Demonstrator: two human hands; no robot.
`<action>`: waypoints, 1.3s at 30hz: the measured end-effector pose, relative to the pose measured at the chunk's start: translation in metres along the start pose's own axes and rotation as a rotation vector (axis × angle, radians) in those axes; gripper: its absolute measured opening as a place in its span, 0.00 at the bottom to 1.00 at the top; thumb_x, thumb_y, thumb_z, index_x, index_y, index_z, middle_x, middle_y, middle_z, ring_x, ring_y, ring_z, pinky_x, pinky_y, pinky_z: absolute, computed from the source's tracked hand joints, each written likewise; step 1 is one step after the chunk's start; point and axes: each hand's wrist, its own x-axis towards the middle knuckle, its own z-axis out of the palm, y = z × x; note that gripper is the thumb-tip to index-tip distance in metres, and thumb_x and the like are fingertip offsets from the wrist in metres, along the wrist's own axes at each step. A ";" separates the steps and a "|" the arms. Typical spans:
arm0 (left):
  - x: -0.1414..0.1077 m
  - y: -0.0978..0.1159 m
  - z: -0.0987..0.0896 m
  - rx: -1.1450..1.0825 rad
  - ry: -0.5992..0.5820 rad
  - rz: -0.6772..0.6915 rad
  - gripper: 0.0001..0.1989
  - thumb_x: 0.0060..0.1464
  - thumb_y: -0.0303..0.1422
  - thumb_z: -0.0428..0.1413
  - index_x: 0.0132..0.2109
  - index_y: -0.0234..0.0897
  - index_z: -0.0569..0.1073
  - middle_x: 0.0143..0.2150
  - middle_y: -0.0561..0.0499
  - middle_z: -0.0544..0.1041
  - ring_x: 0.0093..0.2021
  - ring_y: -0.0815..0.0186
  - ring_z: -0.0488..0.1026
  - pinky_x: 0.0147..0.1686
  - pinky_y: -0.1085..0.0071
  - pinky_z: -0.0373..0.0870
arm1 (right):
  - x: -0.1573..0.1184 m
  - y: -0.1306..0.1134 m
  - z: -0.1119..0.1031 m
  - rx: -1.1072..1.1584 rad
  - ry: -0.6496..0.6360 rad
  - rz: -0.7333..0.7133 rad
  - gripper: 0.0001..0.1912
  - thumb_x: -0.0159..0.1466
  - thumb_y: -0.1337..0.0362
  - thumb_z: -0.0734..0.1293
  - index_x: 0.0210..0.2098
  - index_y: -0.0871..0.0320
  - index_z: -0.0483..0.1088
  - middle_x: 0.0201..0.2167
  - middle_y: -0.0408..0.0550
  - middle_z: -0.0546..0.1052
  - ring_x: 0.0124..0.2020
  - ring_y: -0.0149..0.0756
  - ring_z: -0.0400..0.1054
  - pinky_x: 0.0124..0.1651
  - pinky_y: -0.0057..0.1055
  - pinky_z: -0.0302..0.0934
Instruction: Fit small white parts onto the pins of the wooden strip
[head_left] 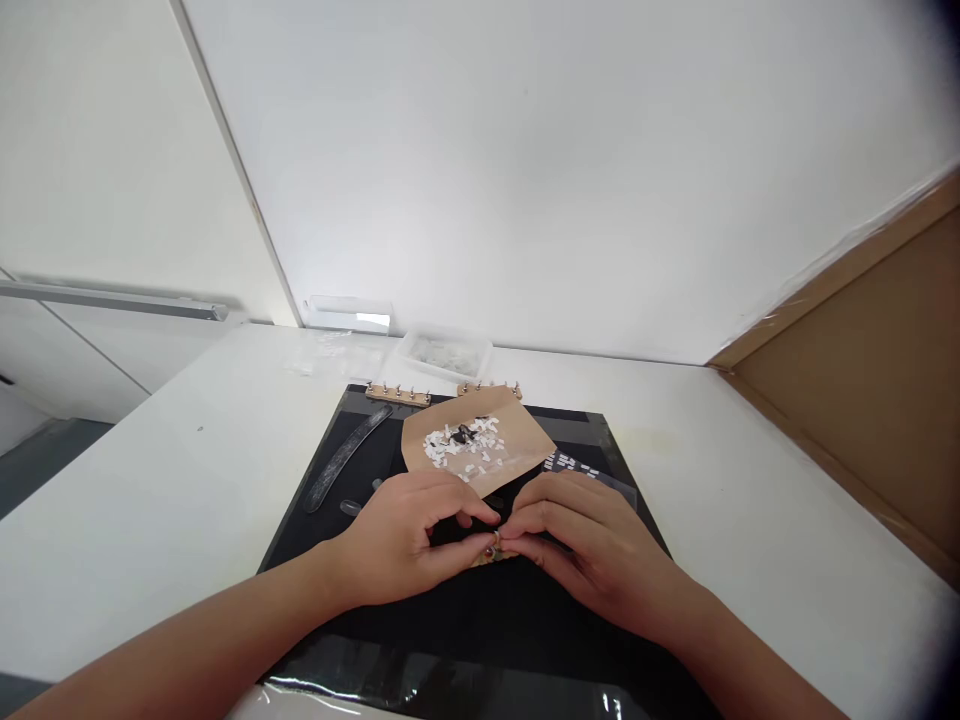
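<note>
My left hand [420, 530] and my right hand [585, 540] meet over the black mat [465, 620], fingertips almost touching. Both are closed in a pinch around something tiny and pale that the fingers mostly cover. Right beneath the fingertips lies a short wooden strip [508, 554] with small shiny bits on it, partly hidden by the hands. Just beyond them is a sheet of brown paper [525, 432], scattered with small white pieces [442, 452] and a dark crumpled bit [463, 434].
A curved dark nail file [346, 460] and a clear oval piece [350, 508] lie left. Two wooden strips with metal pegs [398, 394] line the mat's far edge. Behind stand a clear tub [447, 354] and plastic bags [334, 355]. A sheet of white stickers [574, 464] sits right.
</note>
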 end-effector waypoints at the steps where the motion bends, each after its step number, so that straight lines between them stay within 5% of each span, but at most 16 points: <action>1: -0.001 -0.001 0.001 0.041 -0.004 0.021 0.10 0.63 0.36 0.64 0.50 0.39 0.81 0.41 0.50 0.84 0.41 0.65 0.80 0.41 0.70 0.77 | 0.000 0.000 -0.001 -0.010 -0.024 0.011 0.02 0.72 0.67 0.70 0.43 0.54 0.75 0.38 0.43 0.78 0.38 0.32 0.71 0.43 0.32 0.62; 4: -0.002 -0.003 0.001 0.143 -0.036 0.094 0.11 0.62 0.37 0.64 0.49 0.38 0.80 0.41 0.50 0.84 0.43 0.62 0.79 0.48 0.65 0.77 | -0.001 0.000 -0.001 -0.074 -0.095 0.021 0.02 0.73 0.66 0.68 0.42 0.55 0.74 0.37 0.43 0.78 0.37 0.33 0.70 0.41 0.34 0.60; 17: 0.001 0.005 -0.001 0.406 -0.040 0.244 0.08 0.65 0.34 0.61 0.47 0.33 0.76 0.37 0.50 0.82 0.41 0.60 0.76 0.44 0.66 0.78 | -0.003 0.000 0.008 -0.139 -0.174 -0.031 0.04 0.74 0.68 0.66 0.41 0.56 0.72 0.35 0.45 0.76 0.35 0.35 0.67 0.38 0.34 0.54; 29: -0.005 0.002 0.001 0.410 -0.089 0.162 0.08 0.65 0.34 0.60 0.48 0.36 0.75 0.35 0.51 0.81 0.46 0.57 0.75 0.30 0.69 0.71 | -0.002 0.003 0.009 -0.101 -0.204 -0.018 0.03 0.74 0.67 0.66 0.43 0.56 0.73 0.36 0.45 0.76 0.36 0.34 0.67 0.39 0.34 0.55; 39: -0.004 0.004 0.001 0.420 -0.109 0.147 0.08 0.65 0.34 0.60 0.49 0.36 0.74 0.36 0.50 0.81 0.47 0.55 0.75 0.33 0.68 0.74 | -0.001 0.001 0.005 -0.095 -0.216 0.001 0.05 0.74 0.66 0.67 0.43 0.54 0.76 0.36 0.45 0.74 0.38 0.36 0.66 0.44 0.36 0.58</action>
